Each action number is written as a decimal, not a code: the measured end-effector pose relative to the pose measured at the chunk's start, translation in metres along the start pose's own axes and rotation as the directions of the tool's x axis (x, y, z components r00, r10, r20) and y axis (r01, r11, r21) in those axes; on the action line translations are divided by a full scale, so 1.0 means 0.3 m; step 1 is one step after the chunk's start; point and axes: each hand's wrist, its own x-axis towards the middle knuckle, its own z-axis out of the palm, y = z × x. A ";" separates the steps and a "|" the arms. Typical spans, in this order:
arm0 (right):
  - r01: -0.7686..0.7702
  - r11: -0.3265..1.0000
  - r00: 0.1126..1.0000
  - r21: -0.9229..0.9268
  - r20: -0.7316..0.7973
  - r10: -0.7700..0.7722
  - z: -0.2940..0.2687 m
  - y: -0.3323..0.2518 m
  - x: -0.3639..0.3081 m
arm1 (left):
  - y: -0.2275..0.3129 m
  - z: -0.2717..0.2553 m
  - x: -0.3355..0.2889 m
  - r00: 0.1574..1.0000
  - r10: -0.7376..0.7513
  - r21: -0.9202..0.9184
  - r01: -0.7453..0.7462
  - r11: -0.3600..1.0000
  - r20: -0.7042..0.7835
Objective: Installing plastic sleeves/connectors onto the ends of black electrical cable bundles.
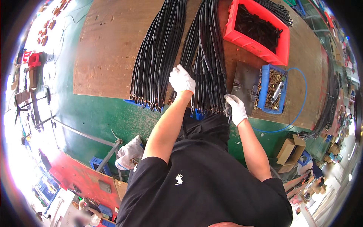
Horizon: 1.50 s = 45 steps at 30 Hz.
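Two thick bundles of black cables run down the wooden table toward me, a left bundle (159, 49) and a right bundle (206, 56), with copper-coloured ends at the table's near edge. My left hand (182, 80), in a white glove, is over the gap between the bundles. Its fingers are curled closed, and what they hold, if anything, is hidden. At the right bundle's near right corner is my right hand (236, 108), gloved too, its fingertips darkened. Thumb and fingers pinch a black cable (229, 119), of which only a short end shows below them.
A red crate (257, 48) of black tubular parts stands at the far right. Nearer is a blue bin (267, 108) of small brass-coloured pieces, a silver tool (278, 91) with a blue hose lying on it. A dark metal plate (242, 77) lies beside it. More cables hang over the right edge.
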 end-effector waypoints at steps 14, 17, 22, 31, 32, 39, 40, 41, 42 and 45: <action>-0.153 0.919 0.971 0.362 0.228 0.071 0.027 -0.007 -0.012 | -0.027 0.008 0.023 0.977 -0.140 0.014 0.140 0.990 0.159; -0.166 0.932 0.974 0.323 0.203 0.104 0.058 -0.010 -0.024 | -0.025 -0.003 0.003 0.983 -0.105 -0.022 0.110 0.994 0.150; -0.309 0.867 0.931 0.392 0.313 0.190 0.085 0.020 -0.036 | -0.090 -0.060 0.087 0.935 -0.172 -0.203 0.242 0.949 0.309; -0.101 0.982 0.910 0.159 0.414 0.027 0.158 0.046 -0.095 | -0.106 -0.224 0.094 0.405 0.223 -0.457 0.839 0.296 0.887; -0.021 0.996 0.906 0.087 0.423 -0.018 0.169 0.047 -0.096 | -0.099 -0.229 0.078 0.393 0.253 -0.451 0.859 0.242 0.884; 0.110 0.958 0.854 -0.266 0.518 0.046 0.194 -0.037 -0.201 | -0.129 -0.167 0.020 0.442 0.367 -0.546 0.796 0.262 0.819; 0.125 0.943 0.853 -0.309 0.519 0.057 0.191 -0.055 -0.218 | -0.116 -0.196 0.005 0.444 0.362 -0.548 0.792 0.269 0.819; 0.120 0.941 0.853 -0.317 0.517 0.066 0.184 -0.049 -0.221 | -0.109 -0.199 -0.004 0.442 0.362 -0.545 0.797 0.262 0.821; 0.131 0.924 0.852 -0.360 0.518 0.081 0.174 -0.043 -0.221 | -0.102 -0.198 -0.013 0.485 0.350 -0.578 0.777 0.248 0.802; 0.150 0.891 0.847 -0.429 0.520 0.108 0.144 -0.007 -0.208 | -0.066 -0.238 -0.046 0.520 0.240 -0.567 0.795 0.216 0.820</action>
